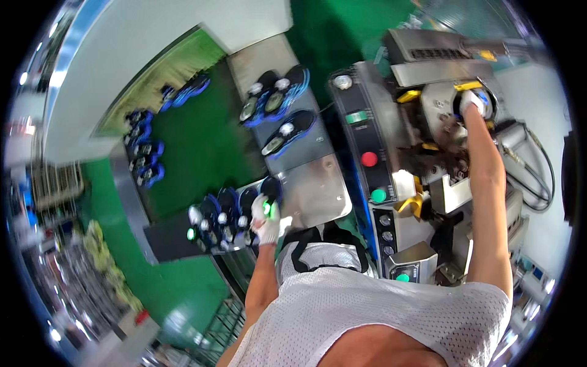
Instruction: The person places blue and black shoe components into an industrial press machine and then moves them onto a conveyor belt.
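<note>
Green factory floor, white-gloved left hand (267, 221) gripping black-and-blue shoe (269, 191) on steel bench (318, 196), white-gloved right hand (471, 101) closed on grey metal press machine (437, 116)

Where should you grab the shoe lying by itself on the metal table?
Probably the lone dark shoe with the blue sole is best taken around its middle, coming from above. It lies on its own on the metal table, apart from the group of three, so fingers fit down both long sides.

Three blue shoes (278, 104) lie on the grey table (318, 177); two gloved hands (267, 221) work.
</note>
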`<act>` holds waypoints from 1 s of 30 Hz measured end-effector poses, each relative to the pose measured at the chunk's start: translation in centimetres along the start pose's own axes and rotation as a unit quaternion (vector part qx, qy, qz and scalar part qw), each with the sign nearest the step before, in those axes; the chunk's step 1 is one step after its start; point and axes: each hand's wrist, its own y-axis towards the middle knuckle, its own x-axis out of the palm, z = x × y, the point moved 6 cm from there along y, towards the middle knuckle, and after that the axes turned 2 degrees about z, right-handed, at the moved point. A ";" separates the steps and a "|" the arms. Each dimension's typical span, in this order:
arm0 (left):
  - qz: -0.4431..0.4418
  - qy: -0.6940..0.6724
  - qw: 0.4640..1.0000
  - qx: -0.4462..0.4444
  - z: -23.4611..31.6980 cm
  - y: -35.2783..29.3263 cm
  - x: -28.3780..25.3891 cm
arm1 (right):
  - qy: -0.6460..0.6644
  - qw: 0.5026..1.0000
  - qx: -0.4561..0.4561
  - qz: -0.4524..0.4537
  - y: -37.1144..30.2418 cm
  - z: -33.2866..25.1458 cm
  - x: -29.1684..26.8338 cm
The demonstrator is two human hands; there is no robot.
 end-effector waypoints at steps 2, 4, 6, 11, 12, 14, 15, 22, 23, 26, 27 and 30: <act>0.019 -0.031 0.999 -0.003 -0.6 -0.6 -0.6 | 0.276 0.938 0.193 -0.079 -3.9 -2.3 0.6; 0.005 -0.041 0.999 -0.001 -0.1 -0.3 0.1 | 0.291 0.943 0.151 -0.052 -5.4 -3.1 -4.4; -0.034 -0.065 0.997 -0.031 0.6 0.2 0.3 | 0.125 0.984 -0.123 0.042 -7.0 -6.6 -10.5; -0.056 -0.156 0.986 -0.018 0.1 0.5 -3.9 | 0.108 0.920 -0.376 0.038 -45.8 -15.3 -3.1; -0.069 -0.165 0.984 0.008 1.2 2.5 -6.2 | -0.052 0.911 -0.401 0.080 -50.2 -13.6 -1.6; -0.063 -0.185 0.981 0.003 -0.2 6.4 -9.8 | -0.177 0.915 -0.360 0.051 -53.2 -6.0 4.1; -0.041 -0.189 0.981 0.012 -2.4 8.4 -11.2 | -0.331 0.891 -0.308 0.022 -54.9 -3.2 7.1; 0.176 0.157 0.963 -0.130 -30.5 20.0 -25.5 | -0.423 0.851 -0.310 -0.009 -55.1 0.4 9.6; 0.225 0.169 0.951 -0.125 -33.4 21.1 -27.4 | -0.409 0.848 -0.337 0.013 -55.2 0.7 8.8; 0.175 0.133 0.957 -0.190 -40.4 24.4 -28.8 | -0.474 0.864 -0.163 -0.041 -56.4 3.2 8.6; 0.177 0.127 0.959 -0.182 -41.7 25.0 -28.5 | -0.539 0.835 -0.056 -0.090 -58.1 4.1 9.0; 0.195 0.114 0.965 -0.135 -43.4 25.6 -28.2 | -0.372 0.886 -0.249 -0.120 -62.9 2.2 11.1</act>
